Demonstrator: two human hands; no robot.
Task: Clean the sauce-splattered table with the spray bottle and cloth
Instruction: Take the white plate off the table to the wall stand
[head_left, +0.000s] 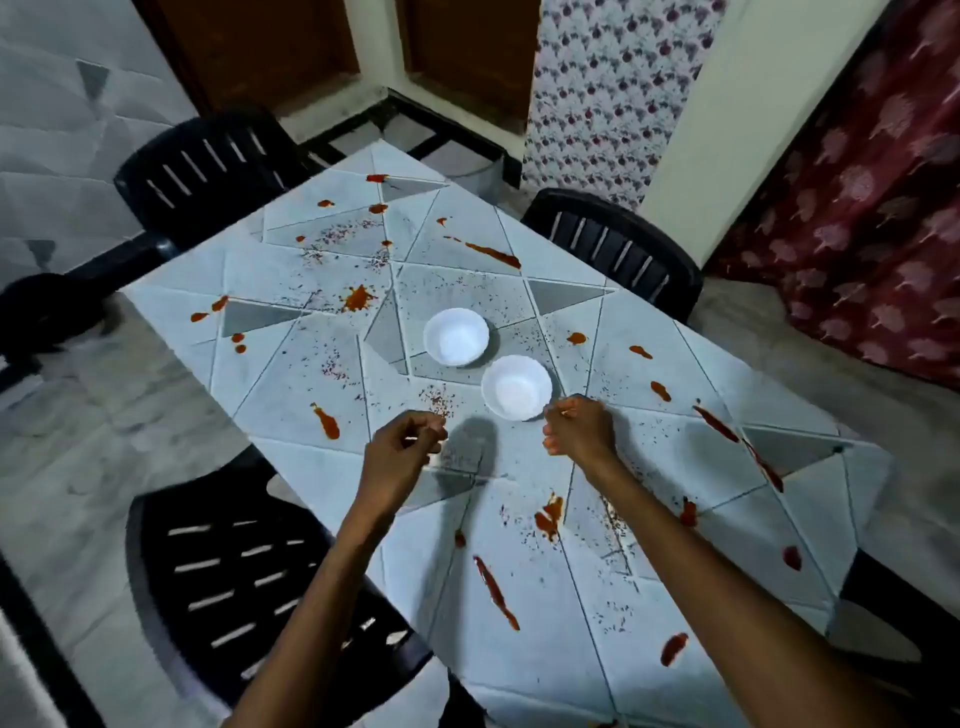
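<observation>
A pale tiled table is spattered with red sauce streaks and blobs, plus scattered dark crumbs. Two empty white bowls stand near its middle, the far bowl and the near bowl side by side. My left hand hovers over the table just left of the bowls, fingers curled in with nothing visible in them. My right hand is also curled, its fingertips right beside the near bowl's rim. No spray bottle or cloth shows in this view.
Black plastic chairs stand around the table: one at the near left, one at the far left and one at the far right. A patterned curtain hangs to the right.
</observation>
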